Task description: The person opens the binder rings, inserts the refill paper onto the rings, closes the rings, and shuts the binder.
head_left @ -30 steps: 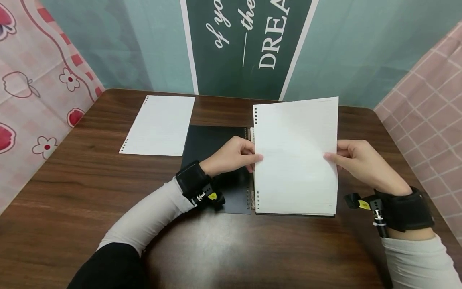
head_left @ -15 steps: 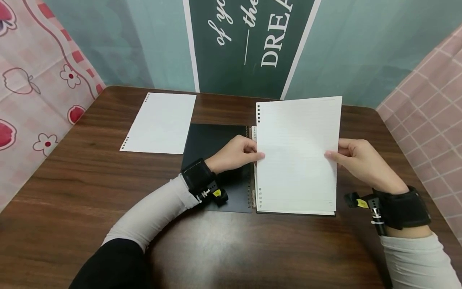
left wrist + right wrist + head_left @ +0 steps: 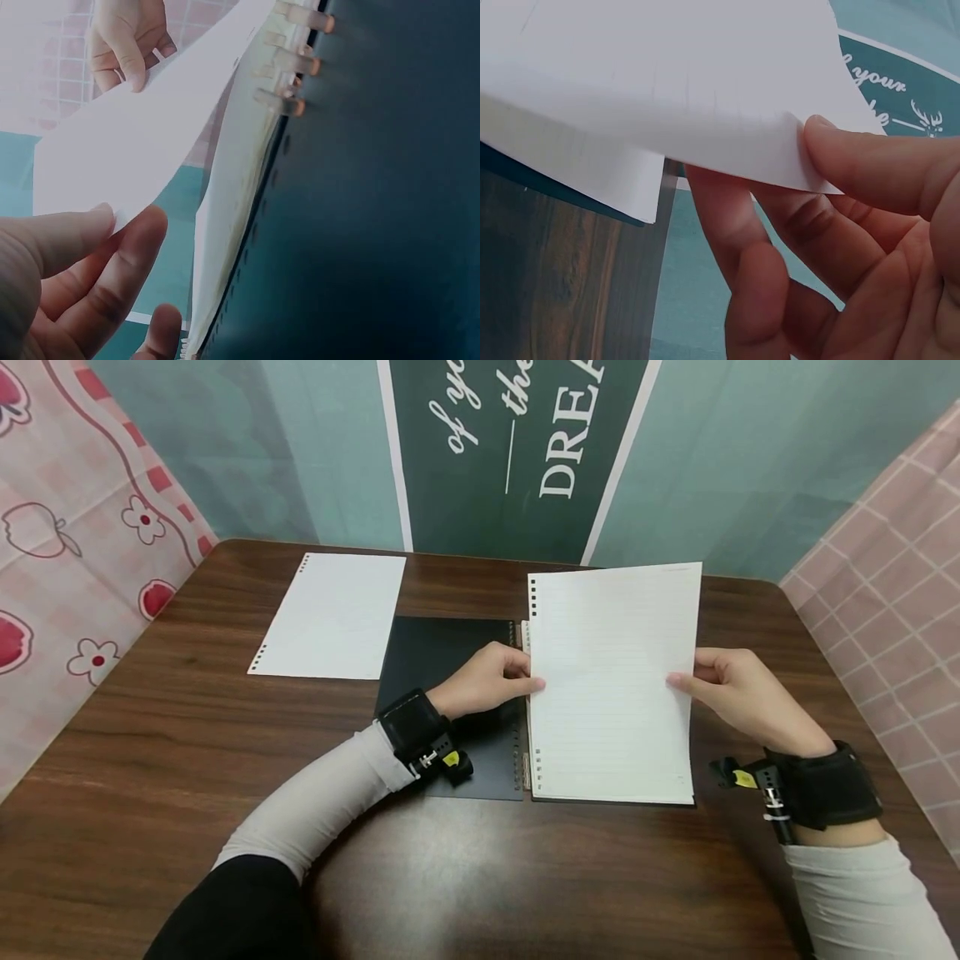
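A lined loose-leaf sheet (image 3: pixel 611 693) with punched holes down its left edge is held up over the right side of an open ring binder. My left hand (image 3: pixel 491 679) pinches the sheet's punched edge between thumb and fingers. On the opposite edge, my right hand (image 3: pixel 731 693) pinches it the same way. The binder's black cover (image 3: pixel 450 643) lies flat to the left, partly under my left forearm. In the left wrist view, the binder rings (image 3: pixel 296 64) stand beside a stack of pages (image 3: pixel 236 187), with the held sheet apart from them.
Another punched white sheet (image 3: pixel 330 618) lies on the wooden table (image 3: pixel 187 735), left of the binder near the back edge. A green cloth backdrop (image 3: pixel 322 452) with lettering rises behind the table. Patterned cloth (image 3: pixel 82 527) hangs at left, pink tile-pattern cloth (image 3: pixel 900 610) at right.
The held sheet shifts slightly right, then back left, its top right corner now a little lower. My right hand has moved slightly left with it; both hands keep their pinch.
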Demonstrator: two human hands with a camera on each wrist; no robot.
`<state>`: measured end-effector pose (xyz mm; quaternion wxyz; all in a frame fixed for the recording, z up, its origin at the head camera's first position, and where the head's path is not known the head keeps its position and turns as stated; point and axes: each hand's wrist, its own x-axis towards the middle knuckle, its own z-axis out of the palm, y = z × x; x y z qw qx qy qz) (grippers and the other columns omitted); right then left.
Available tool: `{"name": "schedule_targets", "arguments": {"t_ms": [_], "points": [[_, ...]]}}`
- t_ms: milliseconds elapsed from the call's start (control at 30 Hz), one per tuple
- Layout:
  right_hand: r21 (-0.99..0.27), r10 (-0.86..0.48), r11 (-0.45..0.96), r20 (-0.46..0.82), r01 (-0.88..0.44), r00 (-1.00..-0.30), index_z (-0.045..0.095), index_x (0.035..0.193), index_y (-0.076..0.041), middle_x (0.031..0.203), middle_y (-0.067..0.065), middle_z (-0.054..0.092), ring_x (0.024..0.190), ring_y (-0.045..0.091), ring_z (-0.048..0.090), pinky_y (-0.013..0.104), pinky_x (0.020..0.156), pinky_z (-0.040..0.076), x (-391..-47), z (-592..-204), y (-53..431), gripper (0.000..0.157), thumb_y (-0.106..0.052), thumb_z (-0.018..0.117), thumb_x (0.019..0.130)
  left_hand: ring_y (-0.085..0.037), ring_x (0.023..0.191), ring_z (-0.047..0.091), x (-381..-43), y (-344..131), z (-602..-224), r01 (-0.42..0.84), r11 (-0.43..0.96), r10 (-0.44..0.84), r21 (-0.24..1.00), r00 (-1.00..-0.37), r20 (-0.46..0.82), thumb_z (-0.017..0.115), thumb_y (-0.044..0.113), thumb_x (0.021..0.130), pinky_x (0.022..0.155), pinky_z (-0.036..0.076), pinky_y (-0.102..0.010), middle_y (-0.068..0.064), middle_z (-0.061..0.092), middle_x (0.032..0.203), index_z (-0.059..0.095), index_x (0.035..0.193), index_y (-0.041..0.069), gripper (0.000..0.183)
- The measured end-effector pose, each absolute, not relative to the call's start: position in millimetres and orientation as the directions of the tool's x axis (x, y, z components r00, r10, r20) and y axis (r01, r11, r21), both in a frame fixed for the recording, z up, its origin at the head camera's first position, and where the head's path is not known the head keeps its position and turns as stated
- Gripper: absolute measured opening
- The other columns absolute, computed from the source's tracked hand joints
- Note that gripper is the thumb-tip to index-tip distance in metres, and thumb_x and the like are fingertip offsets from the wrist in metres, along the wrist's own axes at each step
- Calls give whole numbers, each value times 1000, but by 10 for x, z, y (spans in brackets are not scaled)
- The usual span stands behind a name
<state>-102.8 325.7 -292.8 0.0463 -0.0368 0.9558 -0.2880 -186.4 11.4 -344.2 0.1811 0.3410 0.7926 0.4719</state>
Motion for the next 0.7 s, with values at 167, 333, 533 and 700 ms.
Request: {"name": "schedule_targets", "arguments": {"t_ms": [167,333,533,700], "points": [[-558,-100,829,-87,-35,-991,64,121,2,71,6,52,58,11,35,29,54,31,-1050,-2939,3265,34,-24,60,100,-12,61,34,-1894,122,-3478,377,352,700,857,-713,26,66,15,96,62,30,-23,2,41,62,68,82,1,21],[-551,-93,834,-106,-19,-990,65,118,1,66,3,43,58,12,34,29,55,31,-1077,-2970,3282,33,-26,60,100,-12,61,38,-1920,151,-3500,380,388,684,839,-729,13,68,15,94,63,32,-23,2,45,62,67,79,4,20],[-565,-107,824,-98,-33,-989,66,112,0,62,0,38,56,12,31,30,53,28,-1100,-3019,3292,28,-25,59,101,-12,61,38,-1951,173,-3507,396,423,679,815,-734,4,69,16,94,65,33,-23,2,45,63,61,72,8,24],[-571,-121,820,-98,-44,-988,67,106,-1,68,2,48,60,10,36,28,55,31,-1120,-3064,3283,24,-23,59,101,-12,60,37,-1961,185,-3509,388,448,677,806,-736,-22,70,17,93,64,32,-24,1,47,65,58,69,10,27]]}}
